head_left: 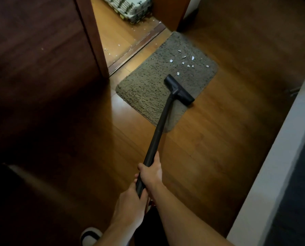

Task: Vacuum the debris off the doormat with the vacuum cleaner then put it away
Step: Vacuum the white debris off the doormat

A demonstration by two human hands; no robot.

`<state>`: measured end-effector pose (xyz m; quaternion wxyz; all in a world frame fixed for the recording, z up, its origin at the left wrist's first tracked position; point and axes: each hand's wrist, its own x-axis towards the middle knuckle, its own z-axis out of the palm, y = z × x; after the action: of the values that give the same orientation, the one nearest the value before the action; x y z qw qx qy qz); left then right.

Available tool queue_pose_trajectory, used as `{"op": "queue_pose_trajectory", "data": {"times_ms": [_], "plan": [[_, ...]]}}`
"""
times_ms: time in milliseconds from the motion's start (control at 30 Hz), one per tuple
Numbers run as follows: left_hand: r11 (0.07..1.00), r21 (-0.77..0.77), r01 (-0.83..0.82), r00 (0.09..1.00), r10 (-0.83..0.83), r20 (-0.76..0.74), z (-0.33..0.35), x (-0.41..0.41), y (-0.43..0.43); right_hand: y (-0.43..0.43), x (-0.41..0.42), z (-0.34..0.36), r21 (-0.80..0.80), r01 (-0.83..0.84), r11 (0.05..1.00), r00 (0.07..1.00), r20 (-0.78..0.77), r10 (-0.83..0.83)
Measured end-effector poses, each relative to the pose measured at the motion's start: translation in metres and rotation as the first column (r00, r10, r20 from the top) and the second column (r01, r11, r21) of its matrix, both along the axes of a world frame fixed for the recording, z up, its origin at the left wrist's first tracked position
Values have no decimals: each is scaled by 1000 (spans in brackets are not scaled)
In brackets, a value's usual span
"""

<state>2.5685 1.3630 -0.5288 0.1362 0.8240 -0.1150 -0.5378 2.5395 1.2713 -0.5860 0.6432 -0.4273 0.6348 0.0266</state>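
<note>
A grey-brown shaggy doormat point(148, 89) lies on the wooden floor by a doorway. Several white scraps of debris point(183, 60) are scattered on its far half. The black vacuum head point(179, 89) rests on the mat's near right part, just short of the scraps. Its black tube point(158, 132) slants back toward me. My right hand point(152, 172) grips the tube higher up, and my left hand point(130, 203) grips it just below, at the near end. The vacuum's body is hidden behind my arms.
A dark wooden door point(41, 59) stands open at the left. More white scraps point(119, 45) lie on the floor past the threshold, near a stack of grey foam tiles point(130, 8). A white ledge point(281, 157) runs along the right. A white slipper point(91, 236) shows at the bottom.
</note>
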Motion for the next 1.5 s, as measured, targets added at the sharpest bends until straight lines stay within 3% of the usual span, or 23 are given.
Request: {"op": "queue_pose_trajectory", "data": {"times_ms": [267,467,867,1267,1500], "plan": [[999,19,-36,999,37,-10,15,22,84,90,23,15,36,-6,999,1000,-24,7],[1000,-16,16,1000,-16,-1,8,48,94,96,46,13,30,14,999,1000,-17,-14],[996,45,78,991,-82,103,-5,49,-25,-24,55,-7,-41,-14,999,1000,-19,13],[999,37,-6,998,3,62,-21,36,-156,-159,46,-18,-15,-80,997,996,-46,79],[1000,-17,-15,998,16,56,-21,38,-180,-184,45,-17,-32,-99,995,994,-41,97]]}}
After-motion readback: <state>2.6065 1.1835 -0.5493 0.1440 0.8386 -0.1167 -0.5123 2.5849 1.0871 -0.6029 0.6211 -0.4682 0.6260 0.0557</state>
